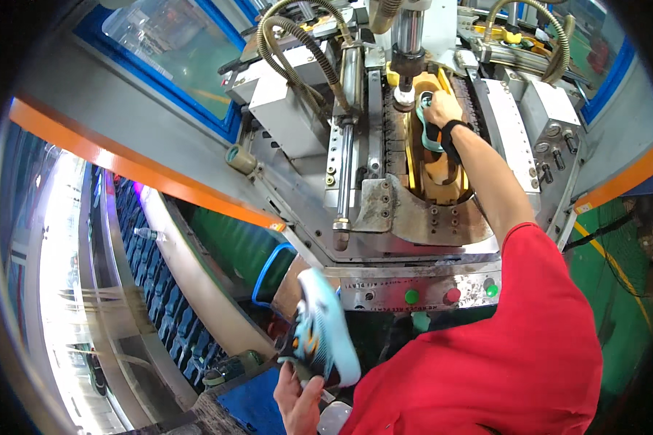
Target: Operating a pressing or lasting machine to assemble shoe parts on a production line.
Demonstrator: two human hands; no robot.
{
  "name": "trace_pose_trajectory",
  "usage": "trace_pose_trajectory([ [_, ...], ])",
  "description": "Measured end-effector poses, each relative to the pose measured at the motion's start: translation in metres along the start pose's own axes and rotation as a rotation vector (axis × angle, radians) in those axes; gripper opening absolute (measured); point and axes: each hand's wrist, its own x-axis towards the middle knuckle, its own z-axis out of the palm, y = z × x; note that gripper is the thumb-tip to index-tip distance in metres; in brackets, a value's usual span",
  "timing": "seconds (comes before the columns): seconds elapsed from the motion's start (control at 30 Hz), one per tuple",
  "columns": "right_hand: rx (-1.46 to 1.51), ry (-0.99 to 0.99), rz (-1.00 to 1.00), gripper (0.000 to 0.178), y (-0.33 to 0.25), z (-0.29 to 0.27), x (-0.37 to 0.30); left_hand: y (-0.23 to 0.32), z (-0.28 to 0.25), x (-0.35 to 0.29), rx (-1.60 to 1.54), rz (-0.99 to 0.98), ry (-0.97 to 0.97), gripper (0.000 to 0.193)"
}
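Note:
At the lower middle, my left hand [297,400] grips a light-blue sports shoe [332,330] with black and orange parts, tilted up with its sole side to the right. My right arm reaches far forward into the machine. There my right hand [442,109] is closed on the upper part of a second shoe [429,138], teal and black, which lies in the worn brown and yellow bed [442,172] of the press. My fingertips are partly hidden at the shoe's opening. Just left of this hand hangs the press's vertical ram [405,96] with a white tip.
Metal cylinders [347,177] and ribbed hoses [297,36] flank the bed. A front panel carries green buttons [412,296] and a red button [453,295]. At left runs a curved conveyor [149,290] with a dark blue ridged surface. An orange-edged frame [152,172] borders the machine.

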Motion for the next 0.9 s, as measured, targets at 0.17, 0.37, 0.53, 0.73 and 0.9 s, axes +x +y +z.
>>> trace_pose_trajectory([
  [0.17,-0.002,0.192,0.008,0.047,0.024,0.051,0.003,-0.095,-0.044,-0.046,0.594,0.4,0.165,0.039],
  [0.37,0.079,0.316,-0.604,0.031,-0.012,-0.024,-0.112,-0.147,-0.015,-0.083,-0.22,-0.096,0.479,0.037],
  [0.53,0.548,-0.126,-0.899,0.014,-0.017,0.014,-0.339,-0.166,-0.009,-0.085,-0.54,-0.157,0.388,0.037],
  [0.73,0.377,-0.227,-1.202,0.017,0.032,0.176,-0.376,-0.249,-0.025,-0.129,-0.667,-0.225,0.528,0.043],
  [0.9,0.27,-0.309,-1.094,0.02,0.022,0.167,-0.375,-0.297,-0.055,-0.182,-0.923,-0.227,0.742,0.04],
])
